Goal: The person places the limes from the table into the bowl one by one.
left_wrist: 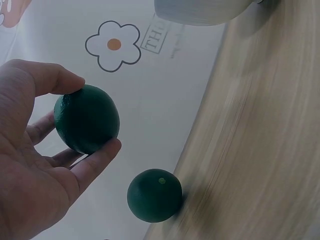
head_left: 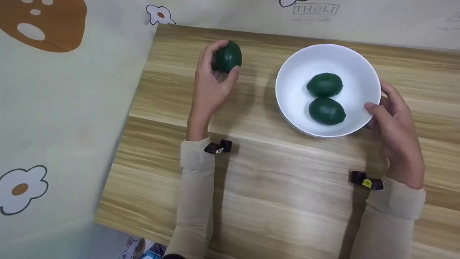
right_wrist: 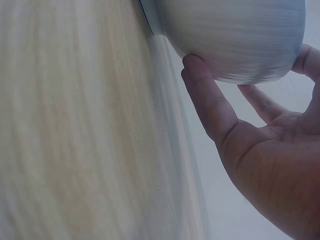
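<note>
The glossy dark-green, egg-shaped fruit [head_left: 231, 57] was held raised over the left part of the pale wood-grain counter [head_left: 280, 180]. Your left hand [head_left: 211, 86] grasped it between thumb and fingertips, with a gap at the palm.

Principal risk, in my judgement: slippage, because smooth, curved skin met only fingertips. A dropped piece could have rolled over the counter's edge or struck the loose dark-green, rounded fruit [left_wrist: 154, 196] resting nearby, which your left wrist view showed.

Orientation: the held fruit's long axis appeared to run front to back, away from you; the left wrist view gave a nearly round outline. Which tip led could not be determined.

Further right, your right hand [head_left: 400, 126] gripped the round, white, smooth-walled bowl [head_left: 293, 90], thumb over the rim, fingers outside. Secondary risk: tipping, since you supported one side only. Inside, two dark-green, pointed oval fruits [head_left: 327, 111] lay side by side, long axes crosswise to you.
</note>
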Demonstrator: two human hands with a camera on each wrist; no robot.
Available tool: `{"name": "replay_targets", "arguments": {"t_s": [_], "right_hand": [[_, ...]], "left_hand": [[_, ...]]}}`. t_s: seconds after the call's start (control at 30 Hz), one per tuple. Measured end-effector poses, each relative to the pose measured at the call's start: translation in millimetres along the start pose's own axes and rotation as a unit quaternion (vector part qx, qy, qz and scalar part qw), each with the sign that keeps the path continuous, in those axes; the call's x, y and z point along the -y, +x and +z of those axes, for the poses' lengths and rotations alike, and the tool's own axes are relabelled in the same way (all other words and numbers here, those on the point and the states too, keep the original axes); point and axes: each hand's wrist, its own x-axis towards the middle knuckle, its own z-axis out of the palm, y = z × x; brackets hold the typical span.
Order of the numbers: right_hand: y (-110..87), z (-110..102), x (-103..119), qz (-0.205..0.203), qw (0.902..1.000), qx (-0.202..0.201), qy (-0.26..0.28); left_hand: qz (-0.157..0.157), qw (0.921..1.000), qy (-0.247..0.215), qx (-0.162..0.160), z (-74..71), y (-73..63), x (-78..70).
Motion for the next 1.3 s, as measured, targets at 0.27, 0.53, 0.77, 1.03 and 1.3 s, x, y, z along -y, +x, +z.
{"name": "replay_targets", "arguments": {"t_s": [0.27, 0.53, 0.77, 1.03, 1.3], "right_hand": [[-0.2, 1, -1, -0.007, 0.9996, 0.007, 0.025], [-1.5, -3, 2, -0.002, 0.9996, 0.004, 0.028], [-4.2, -6, 3, -0.014, 0.9996, -0.001, 0.025], [-3.4, -8, 3, -0.018, 0.9992, 0.006, 0.035], [-3.8, -8, 4, -0.016, 0.9991, 0.005, 0.04]], "left_hand": [[-0.001, 0.9999, -0.015, 0.004, 0.9, -0.9, -1.6], [-0.003, 0.9996, -0.023, 0.013, 9.0, -2.7, -8.6], [-0.001, 0.9985, -0.046, 0.029, 16.5, -2.4, -14.2], [-0.003, 0.9982, -0.051, 0.031, 16.4, -2.7, -16.8], [0.007, 0.9972, -0.059, 0.045, 19.8, -3.2, -18.0]]}}
